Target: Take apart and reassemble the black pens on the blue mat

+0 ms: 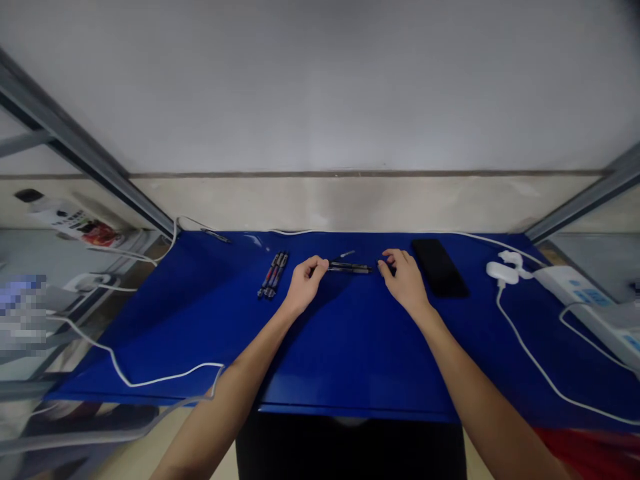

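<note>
Both my hands rest on a blue table (350, 347). My left hand (306, 283) is curled, its thumb and fingers pinched at the left end of a black pen (350, 267) lying across the table. My right hand (405, 277) is curled at the pen's right end, fingertips touching a small dark piece there that I cannot make out. A thin pen part (344, 255) lies just behind the pen. A bundle of several dark pens (273, 274) lies to the left of my left hand.
A black phone (439, 267) lies face down right of my right hand. White chargers (505, 267) and a power strip (575, 285) sit at the far right. White cables (150, 380) trail over the table's left and right sides. Another pen (216, 235) lies at the back left.
</note>
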### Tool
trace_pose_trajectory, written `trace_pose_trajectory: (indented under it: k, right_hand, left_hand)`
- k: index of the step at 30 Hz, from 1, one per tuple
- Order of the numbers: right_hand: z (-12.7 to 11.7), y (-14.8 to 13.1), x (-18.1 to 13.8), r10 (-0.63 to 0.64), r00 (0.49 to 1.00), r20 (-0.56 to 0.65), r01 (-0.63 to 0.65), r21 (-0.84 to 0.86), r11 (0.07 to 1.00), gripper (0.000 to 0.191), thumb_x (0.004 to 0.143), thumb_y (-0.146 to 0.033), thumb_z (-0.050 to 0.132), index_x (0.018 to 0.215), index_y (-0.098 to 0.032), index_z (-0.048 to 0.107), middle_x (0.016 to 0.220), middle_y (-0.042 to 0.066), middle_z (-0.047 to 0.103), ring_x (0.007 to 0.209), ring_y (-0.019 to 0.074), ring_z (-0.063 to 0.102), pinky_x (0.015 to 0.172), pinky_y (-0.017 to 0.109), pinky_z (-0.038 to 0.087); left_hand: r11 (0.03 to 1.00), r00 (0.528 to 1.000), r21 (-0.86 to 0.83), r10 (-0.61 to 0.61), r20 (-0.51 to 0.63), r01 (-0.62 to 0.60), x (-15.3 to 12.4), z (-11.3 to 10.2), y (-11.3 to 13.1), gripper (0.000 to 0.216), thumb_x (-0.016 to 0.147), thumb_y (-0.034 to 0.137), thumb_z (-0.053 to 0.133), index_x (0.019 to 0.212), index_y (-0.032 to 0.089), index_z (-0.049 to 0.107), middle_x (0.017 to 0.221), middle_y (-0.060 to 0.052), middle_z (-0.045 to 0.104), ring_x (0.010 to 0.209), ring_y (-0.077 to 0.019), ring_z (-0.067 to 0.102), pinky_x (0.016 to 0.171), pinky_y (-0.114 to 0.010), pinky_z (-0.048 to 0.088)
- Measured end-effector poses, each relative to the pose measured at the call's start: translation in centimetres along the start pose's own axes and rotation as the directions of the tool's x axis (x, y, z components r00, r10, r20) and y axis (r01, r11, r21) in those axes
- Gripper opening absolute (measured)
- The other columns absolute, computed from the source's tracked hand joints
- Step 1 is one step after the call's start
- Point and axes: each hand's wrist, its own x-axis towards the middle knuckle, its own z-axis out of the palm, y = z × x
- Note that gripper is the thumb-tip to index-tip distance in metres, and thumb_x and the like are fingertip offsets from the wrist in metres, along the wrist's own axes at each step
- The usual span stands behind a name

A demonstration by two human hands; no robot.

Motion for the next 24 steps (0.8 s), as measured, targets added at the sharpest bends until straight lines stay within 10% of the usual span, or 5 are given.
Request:
trace_pose_trajectory:
  k: [4, 11, 24]
  right_hand:
    - [-0.5, -1.6, 0.0, -0.032, 0.998, -0.059, 0.036, 0.060, 0.998, 0.028, 0.094, -0.042, 0.047, 0.098, -0.020, 0.064, 0.092, 0.010, 0.063, 0.086, 0.0263, 0.058, 0.081, 0.044, 0.048]
    - [-1.7, -5.6, -0.8, 0.069, 0.954, 0.291, -0.230, 0.565, 0.792, 0.058, 0.100, -0.055, 0.028, 0.078, -0.018, 0.066, 0.067, 0.006, 0.064, 0.064, 0.0177, 0.061, 0.062, 0.031, 0.048]
    - [-1.3, -4.8, -0.5, 0.050, 0.948, 0.314, -0.204, 0.480, 0.853, 0.025, 0.091, -0.042, 0.056, 0.084, -0.021, 0.069, 0.076, 0.002, 0.068, 0.063, 0.0157, 0.059, 0.058, 0.028, 0.042]
  left_hand:
    - [0.989, 1.000, -0.145, -0.017, -0.011, 0.015, 0.0, -0.1, 0.0, 0.043, 0.096, 0.050, 0.037, 0.065, 0.020, 0.035, 0.063, 0.001, 0.038, 0.062, -0.0133, 0.038, 0.061, -0.027, 0.034]
    - [0.919, 0.985, 0.357, 0.172, 0.016, -0.166, -0.3, -0.3, 0.8, 0.035, 0.092, 0.046, 0.051, 0.069, 0.020, 0.054, 0.063, 0.002, 0.051, 0.069, -0.0158, 0.047, 0.076, -0.033, 0.035]
    - [0.897, 0.987, 0.420, 0.160, -0.013, -0.140, -0.1, 0.1, 0.4, 0.034, 0.094, 0.043, 0.049, 0.075, 0.020, 0.064, 0.061, 0.001, 0.054, 0.069, -0.0167, 0.049, 0.072, -0.032, 0.032]
